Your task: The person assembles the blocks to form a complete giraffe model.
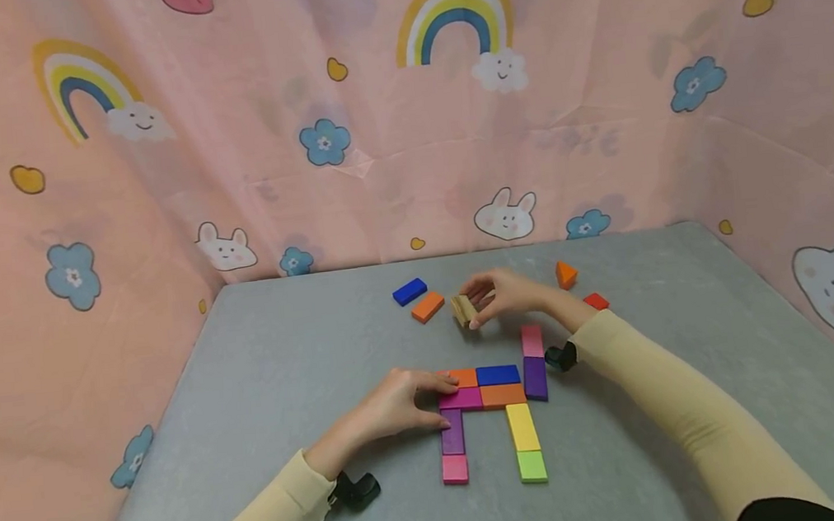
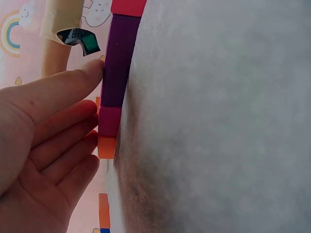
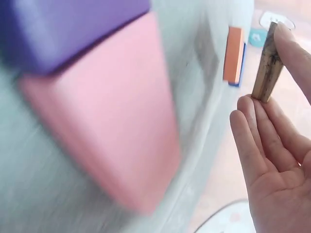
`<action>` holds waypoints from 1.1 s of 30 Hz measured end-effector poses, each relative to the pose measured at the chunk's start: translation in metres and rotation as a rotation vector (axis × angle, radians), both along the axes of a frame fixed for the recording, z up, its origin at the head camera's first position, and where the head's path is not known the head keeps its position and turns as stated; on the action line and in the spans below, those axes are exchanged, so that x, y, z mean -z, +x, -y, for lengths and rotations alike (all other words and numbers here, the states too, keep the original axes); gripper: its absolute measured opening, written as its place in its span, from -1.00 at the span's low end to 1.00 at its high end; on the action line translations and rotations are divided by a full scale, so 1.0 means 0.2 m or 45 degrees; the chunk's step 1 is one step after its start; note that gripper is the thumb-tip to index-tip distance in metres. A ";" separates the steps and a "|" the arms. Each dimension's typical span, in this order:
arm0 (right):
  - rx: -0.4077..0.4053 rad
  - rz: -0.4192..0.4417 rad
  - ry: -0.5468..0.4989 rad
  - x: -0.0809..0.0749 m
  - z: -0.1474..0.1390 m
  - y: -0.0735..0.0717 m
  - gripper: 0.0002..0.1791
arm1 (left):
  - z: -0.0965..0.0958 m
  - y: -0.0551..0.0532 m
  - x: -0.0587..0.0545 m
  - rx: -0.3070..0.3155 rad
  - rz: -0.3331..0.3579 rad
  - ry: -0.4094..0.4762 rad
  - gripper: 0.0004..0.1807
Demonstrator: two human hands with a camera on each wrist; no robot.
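Observation:
My right hand (image 1: pixel 507 294) pinches a wooden-brown block (image 1: pixel 463 312) between thumb and fingertips, raised beyond the flat arrangement. In the right wrist view this natural wood block (image 3: pixel 267 65) stands tilted, dark marks along its side. My left hand (image 1: pixel 398 404) rests against the left side of the arrangement, fingers fairly straight. Its thumb touches the purple block (image 2: pixel 119 58), while the other fingertips lie by the magenta block (image 1: pixel 466 399) and an orange block (image 2: pixel 107 147). A blue block (image 1: pixel 497 375) and another orange block (image 1: pixel 503 395) continue the rows.
Yellow (image 1: pixel 522 427) and green (image 1: pixel 532 466) blocks form a right leg; a pink block (image 1: pixel 455 470) ends the left one. Dark purple (image 1: pixel 535 378) and pink (image 1: pixel 532 341) blocks stand rightward. Loose blue (image 1: pixel 410 292), orange (image 1: pixel 428 307), orange triangular (image 1: pixel 565 275) and red (image 1: pixel 596 301) pieces lie farther back.

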State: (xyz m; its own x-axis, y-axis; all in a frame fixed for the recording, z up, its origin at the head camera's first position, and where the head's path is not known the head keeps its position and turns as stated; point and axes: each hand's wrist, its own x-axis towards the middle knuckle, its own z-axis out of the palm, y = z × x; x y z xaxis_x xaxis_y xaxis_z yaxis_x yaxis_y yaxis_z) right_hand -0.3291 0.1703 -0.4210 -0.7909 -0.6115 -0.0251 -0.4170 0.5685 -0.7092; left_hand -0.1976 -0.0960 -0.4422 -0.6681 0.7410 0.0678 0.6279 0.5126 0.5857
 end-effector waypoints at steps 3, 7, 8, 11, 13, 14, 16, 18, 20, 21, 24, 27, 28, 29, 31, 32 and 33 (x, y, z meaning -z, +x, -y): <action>0.061 -0.021 -0.023 -0.01 -0.07 0.02 -0.29 | 0.00 0.00 0.00 -0.003 0.006 0.000 -0.49; 0.168 -0.059 -0.022 -0.01 -0.15 0.04 -0.28 | 0.00 0.01 -0.01 -0.010 0.028 0.000 -0.49; 0.195 -0.070 -0.019 -0.01 -0.18 0.05 -0.28 | 0.00 0.01 -0.01 -0.012 0.033 0.002 -0.49; 0.264 -0.088 -0.006 0.00 -0.24 0.07 -0.26 | 0.00 0.01 -0.01 -0.012 0.037 0.002 -0.49; 0.300 -0.102 0.006 0.02 -0.29 0.09 -0.26 | 0.00 0.01 -0.01 -0.013 0.034 0.002 -0.49; 0.316 -0.111 0.016 0.02 -0.31 0.09 -0.25 | 0.00 0.01 -0.01 -0.014 0.035 0.001 -0.49; 0.346 -0.132 0.040 0.03 -0.35 0.11 -0.26 | 0.00 0.01 -0.01 -0.015 0.036 0.000 -0.49; 0.366 -0.149 0.048 0.04 -0.38 0.12 -0.27 | 0.00 0.01 0.00 -0.017 0.035 -0.002 -0.49; 0.376 -0.162 0.044 0.05 -0.40 0.13 -0.29 | 0.00 0.01 0.00 -0.016 0.026 -0.001 -0.49; 0.378 -0.168 0.043 0.05 -0.41 0.13 -0.30 | 0.00 0.01 0.00 -0.015 0.022 0.000 -0.49; 0.381 -0.179 0.053 0.06 -0.43 0.14 -0.32 | 0.00 0.01 0.00 -0.014 0.016 0.004 -0.49; 0.386 -0.182 0.091 0.07 -0.43 0.15 -0.32 | 0.00 0.01 0.00 -0.014 0.020 0.006 -0.49; 0.385 -0.181 0.103 0.07 -0.43 0.15 -0.32 | 0.00 0.01 0.00 -0.014 0.019 0.007 -0.49; 0.386 -0.178 0.111 0.07 -0.43 0.16 -0.32 | 0.00 0.01 0.00 -0.014 0.018 0.007 -0.49; 0.385 -0.178 0.125 0.07 -0.43 0.17 -0.31 | 0.00 0.01 0.00 -0.014 0.016 0.006 -0.49; 0.386 -0.177 0.131 0.07 -0.43 0.17 -0.32 | 0.00 0.01 0.00 -0.015 0.016 0.006 -0.49; 0.385 -0.175 0.133 0.07 -0.42 0.17 -0.32 | 0.00 0.01 0.00 -0.015 0.015 0.006 -0.49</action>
